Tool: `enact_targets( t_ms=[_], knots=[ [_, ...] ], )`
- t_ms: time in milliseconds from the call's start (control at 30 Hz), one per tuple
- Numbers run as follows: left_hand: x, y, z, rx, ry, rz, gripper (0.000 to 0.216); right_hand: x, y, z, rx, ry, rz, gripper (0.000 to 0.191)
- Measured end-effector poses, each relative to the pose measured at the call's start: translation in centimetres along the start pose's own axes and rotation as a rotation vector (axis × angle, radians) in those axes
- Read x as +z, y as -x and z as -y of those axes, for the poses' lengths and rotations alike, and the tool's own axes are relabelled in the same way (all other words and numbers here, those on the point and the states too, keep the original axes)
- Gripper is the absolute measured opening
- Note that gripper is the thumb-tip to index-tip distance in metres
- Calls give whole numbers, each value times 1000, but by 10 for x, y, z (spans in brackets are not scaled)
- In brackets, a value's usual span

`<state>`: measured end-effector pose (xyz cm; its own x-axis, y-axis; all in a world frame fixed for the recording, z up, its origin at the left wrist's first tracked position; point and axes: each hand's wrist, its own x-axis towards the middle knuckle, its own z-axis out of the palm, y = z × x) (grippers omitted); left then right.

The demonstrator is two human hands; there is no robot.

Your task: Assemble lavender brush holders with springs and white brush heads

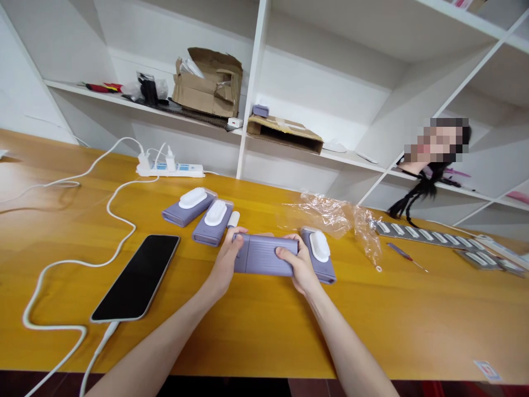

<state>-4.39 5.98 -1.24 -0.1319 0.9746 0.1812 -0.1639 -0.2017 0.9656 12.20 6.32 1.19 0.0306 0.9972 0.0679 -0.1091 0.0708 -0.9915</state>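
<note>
Both my hands grip a purple rectangular plastic case with a ribbed face, held level above the table. My left hand clasps its left end, near a seam that runs across it. My right hand wraps the right end, thumb lying on the ribbed face. Beyond my left hand are two similar purple cases, a nearer one and a farther one, each with a white oval piece on it. Another purple case with a white oval piece lies beside my right hand. What is under the held case is mostly hidden.
A phone on a white cable lies at left, below a power strip. Crumpled clear plastic, a screwdriver and a row of grey parts with white pieces are at right. White shelves rise behind, holding cardboard boxes and a mannequin head.
</note>
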Motion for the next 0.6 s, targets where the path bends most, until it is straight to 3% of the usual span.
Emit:
enact_targets(
  t_ms=[233,300,400,433,500,600],
  knots=[
    [-2,-7,-7,-139,80,-134,21,-3,-8,2,25,-66,77,41],
    [-7,-12,-8,-193,179,-225,23,-10,-15,-4,-50,-29,4,44],
    [-14,-20,-8,-221,300,-363,27,-19,-25,-22,-311,391,-224,34],
    [-15,-22,-8,-223,319,-389,27,-20,-27,-28,-341,451,-222,33],
    [-16,-23,-8,-229,337,-414,27,-20,-29,-38,-403,605,-161,40],
    [-17,-23,-8,-252,371,-419,27,-14,-27,-45,-456,971,58,64]
  ],
)
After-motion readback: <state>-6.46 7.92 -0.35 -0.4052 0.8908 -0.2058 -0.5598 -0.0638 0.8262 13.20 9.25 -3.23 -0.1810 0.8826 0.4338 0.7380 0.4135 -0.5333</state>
